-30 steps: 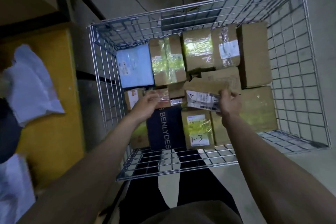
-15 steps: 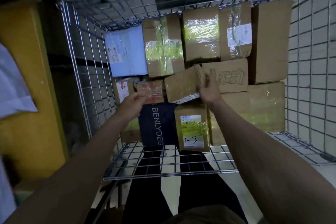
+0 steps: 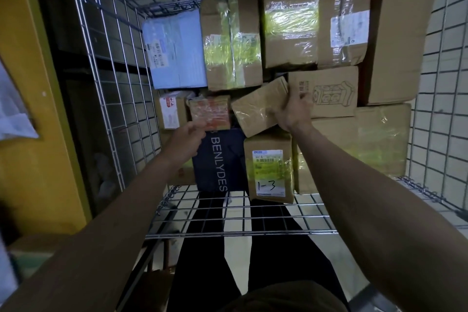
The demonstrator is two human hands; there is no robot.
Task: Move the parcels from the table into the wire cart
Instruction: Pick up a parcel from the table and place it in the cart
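The wire cart (image 3: 238,232) stands in front of me, packed with several cardboard parcels. My right hand (image 3: 293,111) grips a small taped brown box (image 3: 255,109), tilted, above the box marked "1-3" (image 3: 269,167). My left hand (image 3: 186,138) pinches the lower edge of a small parcel with an orange label (image 3: 211,111), just above a dark blue "BENLYDES" box (image 3: 217,159). Both arms reach over the cart's near rim.
A yellow table (image 3: 33,114) with white mailers (image 3: 12,114) lies at the left, close to the cart's side wall. Larger boxes fill the cart's back row (image 3: 291,25) and right side (image 3: 400,40). A white-blue parcel (image 3: 174,50) leans at the back left.
The view has moved closer over the cart. My right hand turned the small brown box so its label faces down and lowered it among the parcels. My left hand stayed on the orange-labelled parcel.
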